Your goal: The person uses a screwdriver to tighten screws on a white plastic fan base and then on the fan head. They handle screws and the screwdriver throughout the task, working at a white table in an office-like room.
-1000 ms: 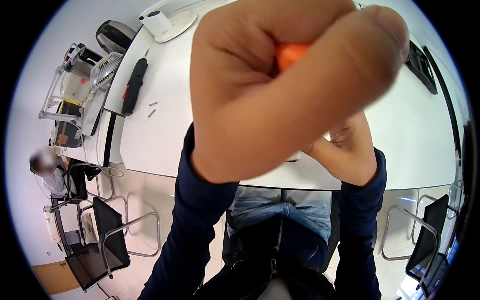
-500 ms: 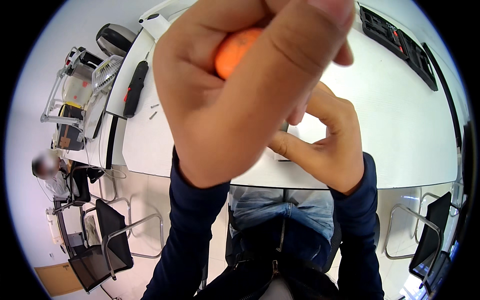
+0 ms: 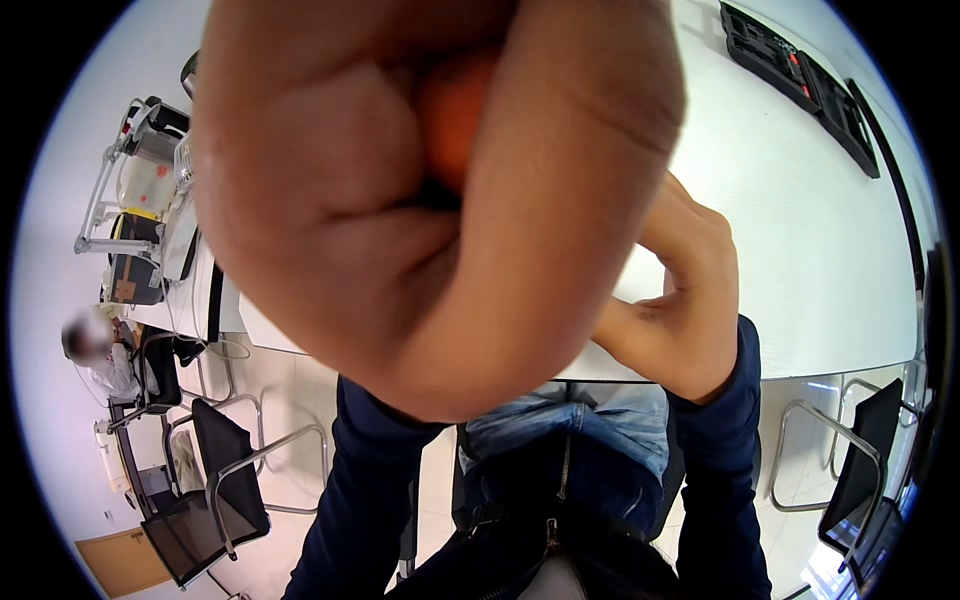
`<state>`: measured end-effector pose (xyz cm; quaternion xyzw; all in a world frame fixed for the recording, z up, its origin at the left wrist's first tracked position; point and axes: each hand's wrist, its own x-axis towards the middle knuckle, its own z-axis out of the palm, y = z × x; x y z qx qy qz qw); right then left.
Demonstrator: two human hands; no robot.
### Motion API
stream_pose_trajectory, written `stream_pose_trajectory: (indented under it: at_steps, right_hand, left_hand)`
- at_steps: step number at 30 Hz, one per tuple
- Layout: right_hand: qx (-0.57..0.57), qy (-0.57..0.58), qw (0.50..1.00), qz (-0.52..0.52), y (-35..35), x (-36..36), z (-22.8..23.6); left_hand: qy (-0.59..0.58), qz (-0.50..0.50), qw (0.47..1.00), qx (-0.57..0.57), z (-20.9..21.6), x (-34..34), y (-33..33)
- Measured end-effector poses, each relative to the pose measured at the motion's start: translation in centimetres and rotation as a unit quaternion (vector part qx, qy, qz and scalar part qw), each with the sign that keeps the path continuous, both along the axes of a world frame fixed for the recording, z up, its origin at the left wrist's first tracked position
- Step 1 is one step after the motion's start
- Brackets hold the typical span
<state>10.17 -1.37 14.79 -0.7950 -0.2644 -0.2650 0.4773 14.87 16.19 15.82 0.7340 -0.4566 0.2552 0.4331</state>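
Very close to the camera, my left hand (image 3: 400, 220) is closed round an orange, round-ended object (image 3: 455, 120). Only part of that object shows between the fingers and thumb, slightly blurred, and I cannot make out its kind. Beyond it and to the right, above the near edge of the white table (image 3: 830, 260), is my right hand (image 3: 690, 300). Its thumb and fingers curve inward as in a pinch. The left hand hides its fingertips and whatever is between them.
An open black tool case (image 3: 795, 85) with red bits lies at the table's far right. A lamp arm (image 3: 100, 200) and equipment stand on a side table at left. A seated person (image 3: 115, 365) is beyond. Black chairs (image 3: 225, 470) stand at left and right (image 3: 865, 470).
My left hand has come nearer to the camera and to the left, still round the orange object, and now covers the black power screwdriver and screws. My right hand has shifted slightly right.
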Motion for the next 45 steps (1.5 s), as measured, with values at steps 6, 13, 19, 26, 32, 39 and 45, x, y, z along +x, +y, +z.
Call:
stream_pose_trajectory:
  at_steps: [6, 13, 19, 26, 32, 39, 45]
  right_hand:
    - [0.006, 0.066, 0.998, 0.01, -0.7, -0.4, 0.4]
    - [0.068, 0.051, 0.994, 0.07, -1.1, 0.5, 0.2]
    - [0.05, 0.11, 0.991, 0.055, -1.0, -0.1, 0.4]
    - [0.015, -0.006, 1.0, -0.024, 0.2, -0.2, 0.0]
    - [0.015, -0.016, 1.0, -0.009, 0.2, 0.3, 0.0]
    - [0.006, 0.061, 0.997, 0.038, -1.1, 0.1, 1.0]
    - [0.0, 0.028, 0.999, -0.028, -0.3, -0.1, 0.3]
  left_hand:
    - [0.028, -0.044, 0.998, 0.023, -0.4, 1.9, -1.5]
    - [0.102, -0.129, 0.985, 0.043, 0.6, 6.3, -3.6]
    - [0.108, -0.155, 0.98, 0.069, 0.9, 5.5, -4.1]
    - [0.033, -0.048, 0.998, 0.04, 1.3, 0.5, 0.0]
    - [0.03, -0.037, 0.998, 0.031, 0.0, 0.6, -0.1]
    - [0.056, -0.09, 0.994, 0.034, -0.1, 4.0, -2.4]
    - [0.08, -0.128, 0.988, 0.04, 0.7, 5.0, -3.9]
